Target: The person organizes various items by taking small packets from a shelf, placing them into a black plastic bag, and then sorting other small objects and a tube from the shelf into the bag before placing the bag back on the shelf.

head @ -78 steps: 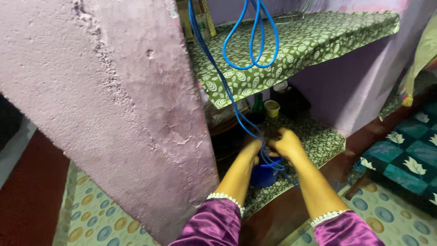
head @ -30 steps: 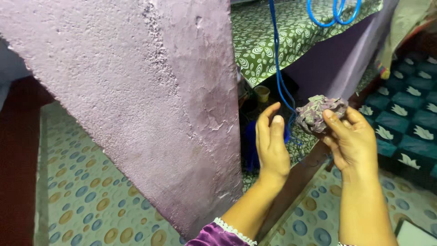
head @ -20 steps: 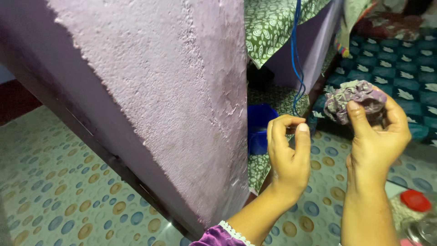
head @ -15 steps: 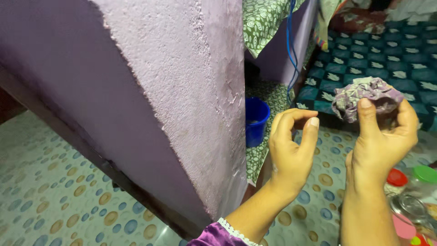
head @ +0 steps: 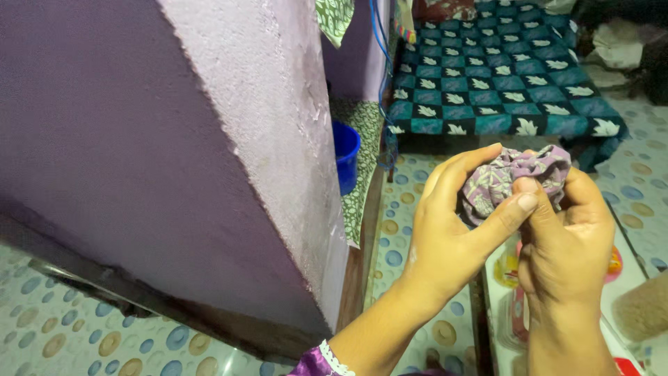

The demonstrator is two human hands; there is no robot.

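Observation:
Both my hands hold a crumpled purple patterned cloth [head: 511, 177] in front of me. My left hand [head: 456, 226] cups it from the left, thumb pressed across its front. My right hand [head: 567, 244] grips it from the right and below, fingers curled around the bundle. The cloth's lower part is hidden between my palms. A purple sleeve with a white trim shows at my left wrist.
A rough purple wall [head: 209, 139] fills the left. Beside it a blue bucket [head: 344, 154] stands on a green patterned shelf. A blue cord [head: 381, 63] hangs down. Behind lies a teal leaf-patterned mattress [head: 501, 76]. Clear containers with coloured lids [head: 515, 306] sit under my hands on the dotted floor.
My view swung right, away from the shelves toward the mattress. My left hand, empty before, closed onto the cloth that my right hand lifted out from the shelf.

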